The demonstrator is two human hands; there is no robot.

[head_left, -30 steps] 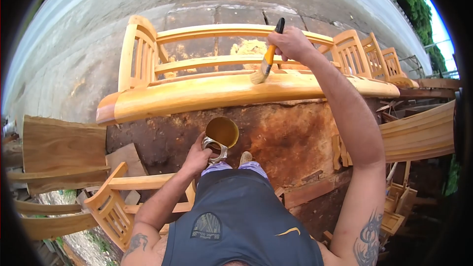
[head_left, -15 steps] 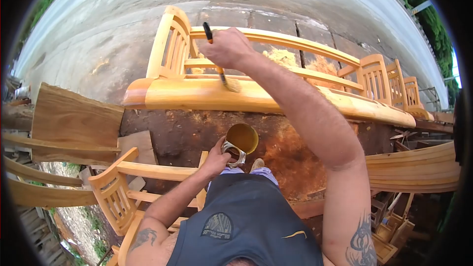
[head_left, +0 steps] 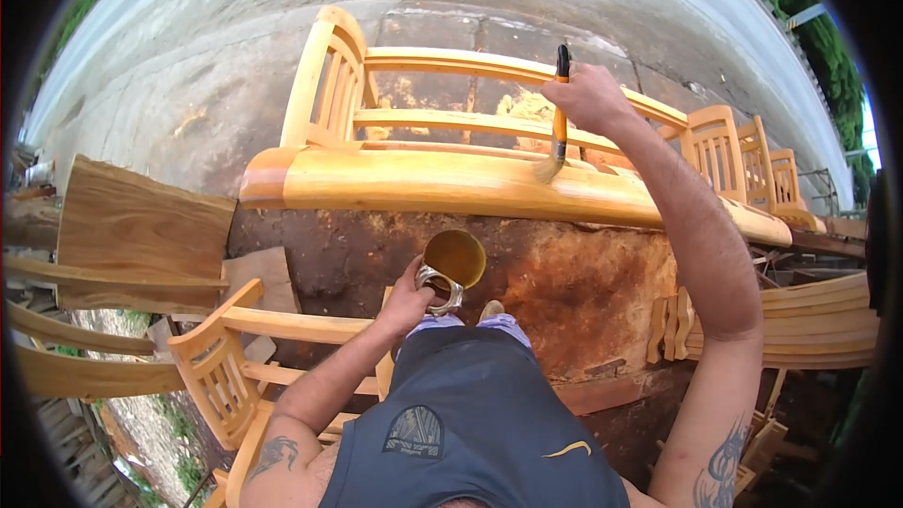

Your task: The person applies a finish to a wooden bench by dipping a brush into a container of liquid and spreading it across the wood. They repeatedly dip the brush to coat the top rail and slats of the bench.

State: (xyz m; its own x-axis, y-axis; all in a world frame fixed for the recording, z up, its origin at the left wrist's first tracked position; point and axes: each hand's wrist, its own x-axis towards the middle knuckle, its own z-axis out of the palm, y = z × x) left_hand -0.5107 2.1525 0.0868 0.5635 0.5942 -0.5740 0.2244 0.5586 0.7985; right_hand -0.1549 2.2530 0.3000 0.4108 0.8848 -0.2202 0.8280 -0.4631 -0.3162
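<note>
My right hand [head_left: 593, 99] is closed round the black and orange handle of a paintbrush [head_left: 561, 124]. The brush's pale bristles touch the top of a broad, glossy wooden beam [head_left: 404, 179], which forms the front of a long yellowish frame with slatted ends. Lower down, my left hand [head_left: 406, 306] grips a mug [head_left: 482, 268] by its thick silvery handle. Amber-brown liquid shows inside the mug, which is held in front of my body, apart from the beam.
A slatted wooden chair frame [head_left: 226, 386] stands at my left, with a broad plank [head_left: 141, 235] beyond it. Curved wooden pieces [head_left: 800, 320] are stacked at my right. Sawdust [head_left: 527, 108] lies behind the beam, and more slatted frames [head_left: 752, 160] stand at its far right end.
My right hand has moved to the right with the paintbrush, and the bristles now touch the beam farther along. My left hand holds the mug in nearly the same place.
</note>
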